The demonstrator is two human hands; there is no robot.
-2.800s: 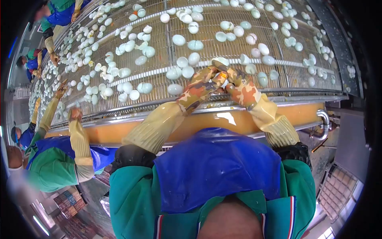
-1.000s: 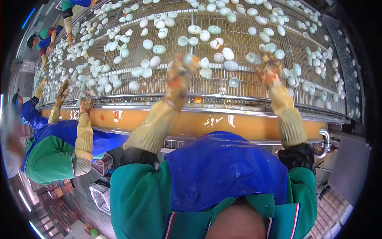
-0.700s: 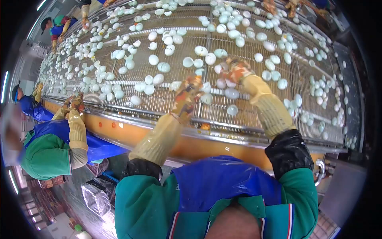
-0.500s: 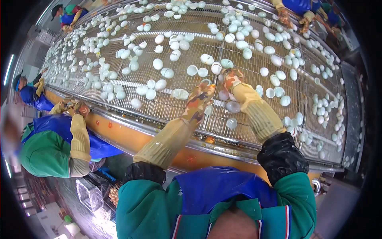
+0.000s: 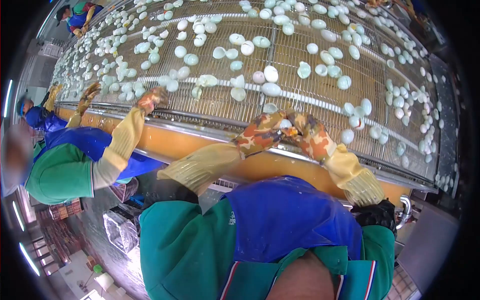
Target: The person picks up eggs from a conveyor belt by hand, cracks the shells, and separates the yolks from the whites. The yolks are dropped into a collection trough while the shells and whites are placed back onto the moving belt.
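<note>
Both my hands wear camouflage-patterned gloves with long yellow cuffs and meet over the conveyor's near edge. My left hand (image 5: 261, 132) has its fingers curled in toward a small pale egg (image 5: 286, 124). My right hand (image 5: 312, 134) closes on the same egg from the other side. An orange spot, perhaps yolk, shows at the fingertips, and most of the egg is hidden by the gloves. Just beyond the fingers lies a pale eggshell (image 5: 270, 107). Whole eggs (image 5: 271, 89) and cracked shells rest on the wire mesh farther out.
The wire-mesh conveyor (image 5: 210, 112) spreads many pale green eggs and broken shells ahead of me. A metal rail and orange side panel (image 5: 200, 145) run along its near side. A co-worker in a green sleeve (image 5: 62, 172) reaches over the belt at my left. More people stand farther off.
My hands have drawn back from the mesh to the near edge and come together around an egg. The co-worker's hands at left have moved apart and over the belt.
</note>
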